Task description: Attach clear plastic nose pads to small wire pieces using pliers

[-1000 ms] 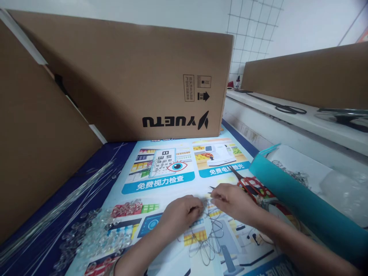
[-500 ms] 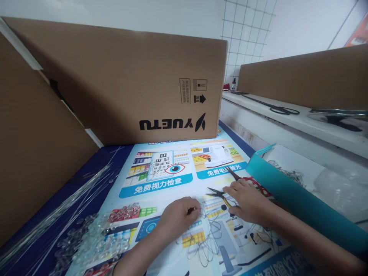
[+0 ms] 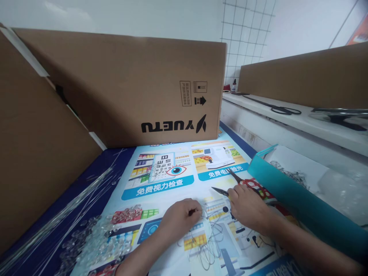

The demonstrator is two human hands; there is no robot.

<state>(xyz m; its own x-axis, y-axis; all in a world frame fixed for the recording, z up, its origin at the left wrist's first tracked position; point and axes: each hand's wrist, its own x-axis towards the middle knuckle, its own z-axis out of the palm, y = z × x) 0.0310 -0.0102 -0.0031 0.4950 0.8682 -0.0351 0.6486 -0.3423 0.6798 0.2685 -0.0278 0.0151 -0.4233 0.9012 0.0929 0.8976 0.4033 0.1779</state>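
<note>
My left hand (image 3: pixel 184 214) is closed in a pinch on a piece of thin wire bent into loops (image 3: pixel 208 245), which spreads over the printed sheet to its right. My right hand (image 3: pixel 248 207) is wrapped round the handles of small pliers (image 3: pixel 220 191); their dark jaws are closed and point left, towards the left hand. Just behind the right hand lie red-handled scissors (image 3: pixel 255 187), blades pointing away. To the left of my left forearm is a spread of clear beads (image 3: pixel 100 241), with some reddish ones (image 3: pixel 126 214) beside them.
A cardboard panel (image 3: pixel 120 88) stands across the back and left. Long thin wires (image 3: pixel 71 207) lie at the left on dark blue cloth. A teal box (image 3: pixel 287 195) at the right holds wire pieces and a clear plastic bag. Black scissors (image 3: pixel 284 110) rest on the white ledge.
The pliers' jaws have gone from spread to closed as my right hand tightened round the handles. My left hand keeps its pinch on the wire. The view has shifted slightly.
</note>
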